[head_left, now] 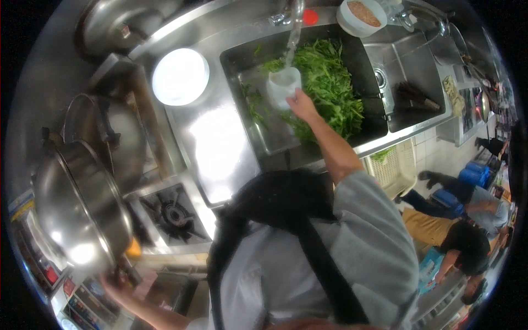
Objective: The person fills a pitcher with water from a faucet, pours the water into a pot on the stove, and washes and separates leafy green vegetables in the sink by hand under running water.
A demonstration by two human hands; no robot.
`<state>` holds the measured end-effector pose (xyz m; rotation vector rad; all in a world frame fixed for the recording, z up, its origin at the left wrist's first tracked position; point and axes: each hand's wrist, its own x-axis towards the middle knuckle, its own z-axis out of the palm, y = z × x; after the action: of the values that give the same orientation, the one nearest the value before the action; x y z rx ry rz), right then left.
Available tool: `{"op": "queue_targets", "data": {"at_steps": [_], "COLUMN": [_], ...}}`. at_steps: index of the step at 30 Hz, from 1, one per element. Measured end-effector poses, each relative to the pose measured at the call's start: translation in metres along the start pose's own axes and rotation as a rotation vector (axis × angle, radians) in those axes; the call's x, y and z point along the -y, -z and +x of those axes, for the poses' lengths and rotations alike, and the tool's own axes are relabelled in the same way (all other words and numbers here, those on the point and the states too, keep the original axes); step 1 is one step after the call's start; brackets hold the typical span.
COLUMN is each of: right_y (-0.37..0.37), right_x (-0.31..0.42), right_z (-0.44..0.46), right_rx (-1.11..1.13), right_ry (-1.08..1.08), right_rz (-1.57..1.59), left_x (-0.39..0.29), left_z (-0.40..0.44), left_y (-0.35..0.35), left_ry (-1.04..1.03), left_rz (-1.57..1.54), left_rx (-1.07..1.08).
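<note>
Holding a white jug [277, 97] in the right hand [300, 104] over the large sink basin [360, 66] at the upper middle of the frame, curling the fingers together at its lower right side, probably round a handle hidden by the grip. Lining up its mouth beneath the running tap [298, 12], just beside a heap of leafy greens [330, 82]. Probably being stiff plastic, light when empty, gaining weight with water and turning slippery when wet; calling for a full grasp on the handle side rather than a pinch at the rim. Extending the left hand [114, 286] to the lower left, near the rim of a big steel pot [77, 192], blurring too much for telling spread fingers from pinching ones. Standing before a steel counter [220, 148], shining with glare left of centre and bearing a round white dish [181, 77]. Having a white tub [350, 25] of brownish grains at the upper right, above a smaller basin [404, 60] containing a dark utensil [417, 95]. Facing into a kitchen, showing a stove burner [173, 213] at the left, a beige basket [406, 170] below the sink, and other people [467, 242] well apart at the lower right.
</note>
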<state>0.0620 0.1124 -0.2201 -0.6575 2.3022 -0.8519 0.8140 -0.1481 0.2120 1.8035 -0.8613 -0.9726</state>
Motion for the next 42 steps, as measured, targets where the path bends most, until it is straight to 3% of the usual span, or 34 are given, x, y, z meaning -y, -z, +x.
{"op": "queue_targets", "data": {"at_steps": [2, 4, 10, 16, 20, 29, 32, 34, 35, 37, 40, 42], "right_y": [-0.001, -0.002, -0.006, -0.004, -0.006, -0.007, 0.002, -0.001, -0.008, -0.009, -0.002, 0.007], "right_x": [0.0, 0.0, -0.008, -0.007, -0.009, -0.009, 0.007, 0.006, -0.006, -0.01, 0.002, 0.015], "right_z": [-0.001, -0.001, 0.003, 0.001, 0.002, 0.006, -0.002, -0.001, 0.003, 0.009, 0.005, 0.005], "right_rx": [-0.015, -0.028, -0.003, -0.006, -0.002, 0.003, 0.045, 0.05, 0.025, 0.001, -0.043, 0.019], "right_ry": [0.002, 0.007, -0.034, -0.006, 0.001, -0.041, -0.079, -0.097, -0.058, -0.008, 0.033, -0.037], "right_rz": [0.008, 0.016, 0.016, 0.02, 0.032, 0.004, 0.033, 0.092, 0.051, 0.009, 0.015, 0.09], "left_x": [-0.001, -0.001, -0.008, 0.002, 0.005, 0.01, 0.005, 0.014, 0.012, -0.002, -0.003, -0.005], "left_z": [0.001, 0.002, -0.035, 0.008, 0.002, 0.02, -0.013, -0.007, -0.007, -0.024, -0.042, -0.04], "left_y": [0.001, 0.004, -0.031, 0.008, 0.003, 0.026, -0.004, -0.002, 0.002, -0.014, -0.037, -0.034], "left_ry": [0.064, 0.087, -0.005, 0.047, -0.021, 0.037, 0.014, -0.29, -0.291, 0.005, -0.039, -0.009], "left_rz": [-0.028, -0.026, -0.014, -0.021, 0.007, -0.053, -0.046, 0.12, 0.119, -0.074, -0.099, -0.098], "left_rx": [-0.011, 0.119, -0.049, 0.098, 0.026, 0.091, 0.006, 0.021, 0.014, 0.049, -0.072, -0.033]}}
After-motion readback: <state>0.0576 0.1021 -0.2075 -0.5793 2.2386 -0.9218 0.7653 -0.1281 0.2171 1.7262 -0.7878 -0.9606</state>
